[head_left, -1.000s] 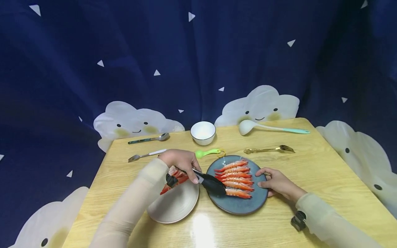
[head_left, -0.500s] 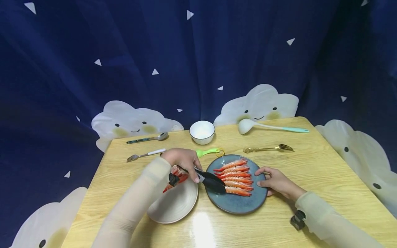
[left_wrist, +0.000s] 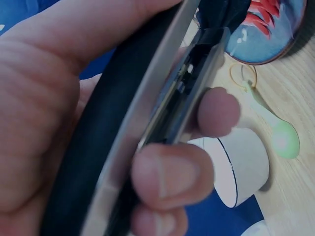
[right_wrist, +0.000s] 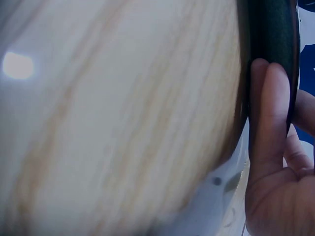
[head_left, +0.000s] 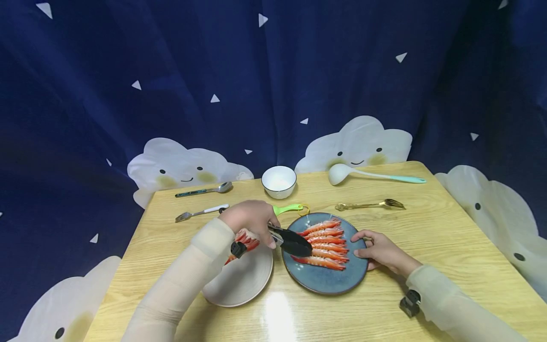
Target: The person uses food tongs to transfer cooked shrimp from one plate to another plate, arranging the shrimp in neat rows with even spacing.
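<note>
Left hand (head_left: 251,219) gripping the tongs (head_left: 296,243), long axis pointing rightward at the prawns (head_left: 328,254) (handle ends hidden!), right hand (head_left: 382,251) pinching the blue plate (head_left: 326,283).

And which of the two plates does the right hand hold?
The blue plate, with shrimp laid in a row: the right hand grips its rim. The pale plate, to its left, is not touched by that hand.

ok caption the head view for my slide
Left hand holds tongs by prawns on the blue plate; right hand grips it.
</note>
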### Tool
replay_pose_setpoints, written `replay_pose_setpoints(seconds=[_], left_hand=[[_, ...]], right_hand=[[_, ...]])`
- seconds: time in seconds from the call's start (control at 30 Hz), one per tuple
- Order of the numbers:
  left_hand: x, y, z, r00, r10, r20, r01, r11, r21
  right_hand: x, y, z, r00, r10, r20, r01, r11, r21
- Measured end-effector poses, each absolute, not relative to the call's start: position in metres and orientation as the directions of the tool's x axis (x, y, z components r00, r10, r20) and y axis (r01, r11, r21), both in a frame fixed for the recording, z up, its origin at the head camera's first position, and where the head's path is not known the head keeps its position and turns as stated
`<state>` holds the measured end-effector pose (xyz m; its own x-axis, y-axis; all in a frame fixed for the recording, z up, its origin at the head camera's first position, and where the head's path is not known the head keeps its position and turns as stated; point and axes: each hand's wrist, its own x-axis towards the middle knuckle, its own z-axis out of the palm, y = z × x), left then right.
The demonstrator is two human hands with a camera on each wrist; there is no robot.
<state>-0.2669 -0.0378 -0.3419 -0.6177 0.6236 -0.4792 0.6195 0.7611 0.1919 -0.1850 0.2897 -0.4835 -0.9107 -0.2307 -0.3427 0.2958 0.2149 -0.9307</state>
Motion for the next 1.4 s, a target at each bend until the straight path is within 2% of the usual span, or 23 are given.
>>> replay_pose_setpoints(seconds=[0.17,0.37,0.5,0.63,0.73,0.97,1.23,1.4], left_hand=[[-0.263,-0.037,-0.341,-0.597,0.671,-0.439,0.657,0.724,0.213],[-0.261,-0.035,-0.354,-0.513,0.726,-0.458,0.668,0.673,0.319],[-0.266,-0.035,-0.366,-0.501,0.722,-0.478,0.615,0.685,0.391],[-0.274,-0.035,-0.375,-0.485,0.710,-0.511,0.510,0.704,0.495],[-0.280,-0.035,-0.380,-0.483,0.705,-0.519,0.463,0.709,0.533],[-0.287,-0.036,-0.388,-0.481,0.702,-0.526,0.439,0.712,0.548],[-0.287,-0.053,-0.379,-0.491,0.729,-0.478,0.375,0.672,0.639],[-0.289,-0.075,-0.365,-0.524,0.742,-0.419,0.424,0.653,0.627]], right_hand=[[-0.186,0.290,-0.484,-0.911,-0.230,-0.343,0.295,0.219,-0.930],[-0.186,0.289,-0.486,-0.910,-0.234,-0.343,0.297,0.213,-0.931],[-0.187,0.289,-0.486,-0.908,-0.239,-0.344,0.301,0.198,-0.933],[-0.188,0.288,-0.487,-0.906,-0.244,-0.345,0.307,0.183,-0.934],[-0.188,0.288,-0.488,-0.907,-0.243,-0.345,0.308,0.179,-0.935],[-0.187,0.286,-0.486,-0.910,-0.230,-0.345,0.308,0.182,-0.934],[-0.186,0.286,-0.485,-0.908,-0.234,-0.348,0.310,0.186,-0.933],[-0.186,0.290,-0.487,-0.911,-0.227,-0.345,0.305,0.196,-0.932]])
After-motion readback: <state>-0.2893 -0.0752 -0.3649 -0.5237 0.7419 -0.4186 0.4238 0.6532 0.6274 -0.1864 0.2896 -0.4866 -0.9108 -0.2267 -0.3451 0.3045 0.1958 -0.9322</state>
